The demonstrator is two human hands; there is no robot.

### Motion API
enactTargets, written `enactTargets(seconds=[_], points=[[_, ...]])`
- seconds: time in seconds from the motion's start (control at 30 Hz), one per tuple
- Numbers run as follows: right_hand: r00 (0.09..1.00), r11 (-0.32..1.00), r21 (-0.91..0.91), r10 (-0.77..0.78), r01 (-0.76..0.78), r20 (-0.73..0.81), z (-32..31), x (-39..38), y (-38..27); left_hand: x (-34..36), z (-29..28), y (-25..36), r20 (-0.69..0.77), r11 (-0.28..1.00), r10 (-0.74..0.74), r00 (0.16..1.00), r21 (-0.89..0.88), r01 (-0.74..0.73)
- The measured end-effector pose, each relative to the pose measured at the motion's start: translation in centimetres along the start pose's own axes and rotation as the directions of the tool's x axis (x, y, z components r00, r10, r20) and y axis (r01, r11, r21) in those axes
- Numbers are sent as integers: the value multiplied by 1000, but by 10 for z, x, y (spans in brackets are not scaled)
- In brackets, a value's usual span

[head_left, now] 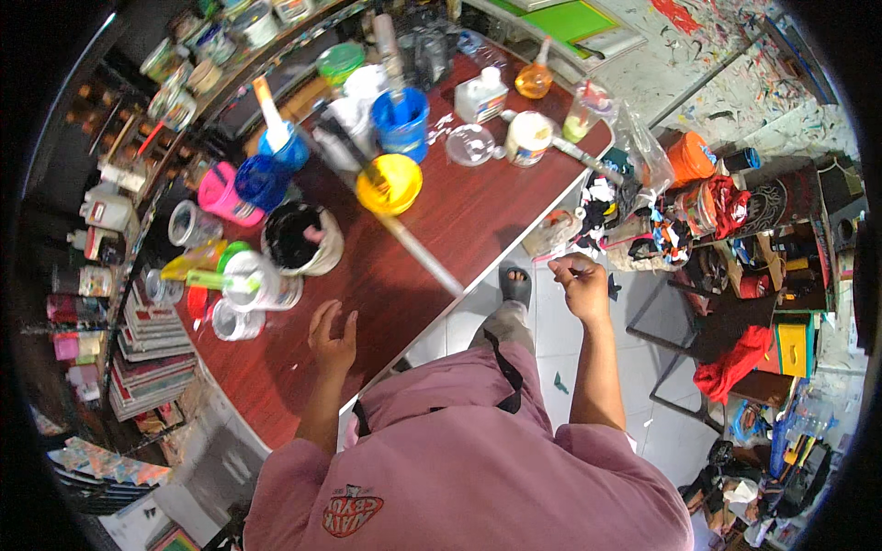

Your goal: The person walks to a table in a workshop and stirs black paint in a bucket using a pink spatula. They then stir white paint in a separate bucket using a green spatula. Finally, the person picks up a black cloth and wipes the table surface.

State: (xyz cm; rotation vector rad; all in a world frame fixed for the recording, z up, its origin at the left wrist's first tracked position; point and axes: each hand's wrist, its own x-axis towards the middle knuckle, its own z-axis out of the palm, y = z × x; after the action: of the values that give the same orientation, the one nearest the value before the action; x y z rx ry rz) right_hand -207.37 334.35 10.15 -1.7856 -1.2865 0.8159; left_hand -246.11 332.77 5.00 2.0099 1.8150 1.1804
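My left hand (pixel 333 338) hovers over the near edge of the dark red table (pixel 404 303), its fingers apart and nothing in it. Closest to it are a tub of black paint (pixel 292 237) and a white tub (pixel 250 280) lying among clear cups. My right hand (pixel 582 286) is raised past the table's right edge, above the tiled floor, with thumb and fingers curled together. What they pinch, if anything, is too small to make out. A thin pink line shows beside those fingertips; whether it touches them I cannot tell.
Across the table stand a yellow bowl (pixel 390 184), a blue bucket (pixel 401 127), a pink cup (pixel 226 195), a white jar (pixel 528 140) and a bottle of orange liquid (pixel 534 79). A long flat strip (pixel 423 254) reaches the edge. Rag-filled containers (pixel 657 237) and a metal-legged chair (pixel 726 321) stand right.
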Motion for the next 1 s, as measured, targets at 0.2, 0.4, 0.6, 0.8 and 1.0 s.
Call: enactTargets(seconds=[0.2,0.4,0.6,0.8,1.0], points=[[994,993,-89,-84,78,-70,-83,116,83,49,130,58,4,1000,-5,1000,5,5],[967,850,-503,-237,159,-95,-127,210,125,76,200,131,235,977,-205,950,109,184],[974,727,-655,-85,205,210,-107,270,161,97,208,152,185,957,-289,939,89,276],[933,777,-558,-102,291,344,-100,269,153,73,217,141,70,924,-383,921,2,383],[911,875,-398,-105,276,400,-109,259,152,61,224,154,24,922,-386,922,33,385]])
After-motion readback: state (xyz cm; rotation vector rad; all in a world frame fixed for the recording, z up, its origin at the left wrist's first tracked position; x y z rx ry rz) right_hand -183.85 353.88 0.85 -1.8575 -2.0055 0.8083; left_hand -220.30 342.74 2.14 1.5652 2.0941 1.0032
